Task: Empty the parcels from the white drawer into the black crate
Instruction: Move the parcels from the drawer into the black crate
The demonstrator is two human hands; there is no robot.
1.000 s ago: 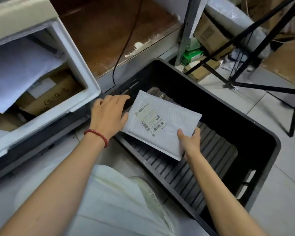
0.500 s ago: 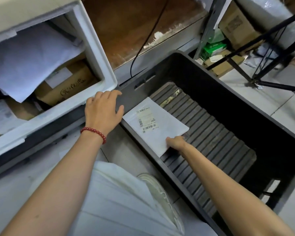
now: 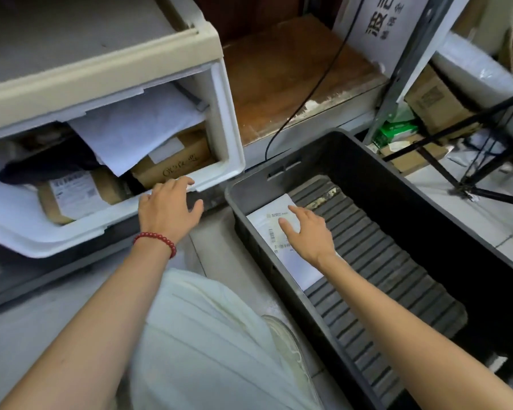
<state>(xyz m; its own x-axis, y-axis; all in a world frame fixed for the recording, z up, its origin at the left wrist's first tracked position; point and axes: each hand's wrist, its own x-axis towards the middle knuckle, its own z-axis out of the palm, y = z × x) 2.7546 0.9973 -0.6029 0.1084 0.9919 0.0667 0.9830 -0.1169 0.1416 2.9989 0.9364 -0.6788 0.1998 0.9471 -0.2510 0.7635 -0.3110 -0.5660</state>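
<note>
The black crate [image 3: 403,208] is sitting on your right and the white drawer [image 3: 224,128] is standing open on your left. In the drawer, a white mailer bag [image 3: 137,128] is lying over a brown carton [image 3: 175,164]. A white padded envelope [image 3: 267,229] is lying flat in the crate's near-left corner. Your right hand [image 3: 308,235] is spreading flat over it, gripping nothing, though actual contact is hard to judge. Your left hand [image 3: 166,208], splayed and empty, is resting at the drawer's front lip, making it the nearer hand. The carton is lying just beyond its fingertips, long side along the lip.

Parcels [image 3: 137,134] in drawer [image 3: 228,122] left; one envelope [image 3: 271,229] in crate [image 3: 397,184] right.
</note>
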